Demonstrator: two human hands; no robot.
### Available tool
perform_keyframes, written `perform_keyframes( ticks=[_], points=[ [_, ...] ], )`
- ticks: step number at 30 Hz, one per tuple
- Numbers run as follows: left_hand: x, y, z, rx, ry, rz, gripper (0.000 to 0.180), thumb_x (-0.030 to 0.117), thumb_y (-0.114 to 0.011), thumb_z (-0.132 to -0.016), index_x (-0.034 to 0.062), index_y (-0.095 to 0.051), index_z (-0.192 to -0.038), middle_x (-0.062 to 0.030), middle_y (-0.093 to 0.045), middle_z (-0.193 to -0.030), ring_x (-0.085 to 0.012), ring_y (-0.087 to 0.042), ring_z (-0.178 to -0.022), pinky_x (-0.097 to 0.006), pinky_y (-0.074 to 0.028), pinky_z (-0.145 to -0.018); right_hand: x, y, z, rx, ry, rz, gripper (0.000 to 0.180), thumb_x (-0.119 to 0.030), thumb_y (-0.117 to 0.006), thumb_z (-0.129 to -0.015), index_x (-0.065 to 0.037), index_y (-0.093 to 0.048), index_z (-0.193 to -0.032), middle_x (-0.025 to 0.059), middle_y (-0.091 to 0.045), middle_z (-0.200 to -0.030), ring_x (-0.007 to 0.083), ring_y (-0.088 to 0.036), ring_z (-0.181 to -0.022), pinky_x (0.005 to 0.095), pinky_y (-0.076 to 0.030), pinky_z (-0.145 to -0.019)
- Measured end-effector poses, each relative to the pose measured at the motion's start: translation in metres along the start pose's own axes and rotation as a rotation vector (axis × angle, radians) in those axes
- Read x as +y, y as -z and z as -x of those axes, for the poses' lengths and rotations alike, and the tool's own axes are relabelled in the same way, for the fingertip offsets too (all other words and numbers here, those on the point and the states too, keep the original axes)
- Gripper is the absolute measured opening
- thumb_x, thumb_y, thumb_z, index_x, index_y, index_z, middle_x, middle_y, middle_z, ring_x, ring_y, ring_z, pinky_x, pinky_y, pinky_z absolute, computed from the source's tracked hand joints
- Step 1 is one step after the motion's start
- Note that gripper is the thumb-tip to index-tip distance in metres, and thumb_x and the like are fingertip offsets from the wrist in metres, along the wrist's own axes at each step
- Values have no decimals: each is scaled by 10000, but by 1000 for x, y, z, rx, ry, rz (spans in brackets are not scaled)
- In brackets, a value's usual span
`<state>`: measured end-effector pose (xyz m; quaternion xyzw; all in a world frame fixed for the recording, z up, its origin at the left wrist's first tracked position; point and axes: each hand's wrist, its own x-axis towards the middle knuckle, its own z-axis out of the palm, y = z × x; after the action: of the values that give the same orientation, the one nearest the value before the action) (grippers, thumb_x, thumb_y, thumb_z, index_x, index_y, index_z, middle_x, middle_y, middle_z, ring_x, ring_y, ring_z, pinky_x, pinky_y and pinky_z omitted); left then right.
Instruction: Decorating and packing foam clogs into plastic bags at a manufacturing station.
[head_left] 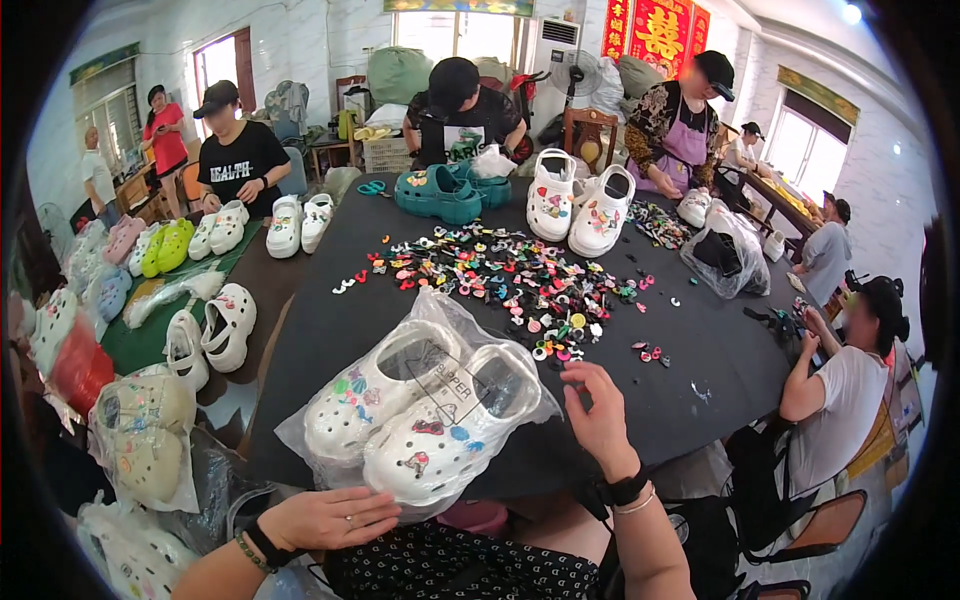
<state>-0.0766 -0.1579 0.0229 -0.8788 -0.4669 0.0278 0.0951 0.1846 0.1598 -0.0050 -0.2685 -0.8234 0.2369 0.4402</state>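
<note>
A pair of white clogs [425, 455], dotted with colourful charms, lies inside a clear plastic bag [545, 400] near the table's front edge. My left hand [335, 517] rests flat along the bag's near edge, fingers stretched out beside the toes of the clogs. To the right of the bag, my right hand [598, 415] is raised just above the black tabletop [720, 345]. Its fingers are apart and slightly bent, with nothing in them. Beyond the bag spreads a heap of small mixed charms [520, 285].
Teal clogs [435, 195] and upright white clogs [600, 210] stand behind the heap. Blue-handled scissors [371, 188] lie at the far left. Bagged clogs [150, 450] crowd my left side. Several people work around the tables, one seated close on the right [835, 390].
</note>
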Motion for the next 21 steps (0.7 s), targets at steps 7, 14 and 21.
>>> perform_keyframes(
  ticks=[7,14,21],
  points=[
    [7,-14,43,13,251,175,392,103,-592,-853,220,-644,-1223,103,-622,-1300,-90,-490,-1316,-417,-305,-1156,-35,13,-45,-342,158,-29,273,-73,-696,-851,-54,-649,-1119,104,-650,-1162,252,-647,-1013,335,-533,-819],
    [11,1,56,71,509,596,492,-34,-561,-745,221,-699,-1141,77,-662,-1244,-90,-529,-1282,-480,-267,-1174,-57,-23,-69,-793,457,-166,414,-129,-664,-846,1,-577,-1229,191,-573,-1279,350,-545,-1189,403,-456,-1001],
    [3,6,59,509,586,841,466,-13,-536,-758,120,-668,-1185,-82,-641,-1282,-300,-520,-1299,-444,-295,-1145,-61,-60,-90,-1045,540,103,608,-121,-642,-794,-119,-489,-1383,169,-515,-1385,385,-539,-1170,457,-470,-964]
  ],
)
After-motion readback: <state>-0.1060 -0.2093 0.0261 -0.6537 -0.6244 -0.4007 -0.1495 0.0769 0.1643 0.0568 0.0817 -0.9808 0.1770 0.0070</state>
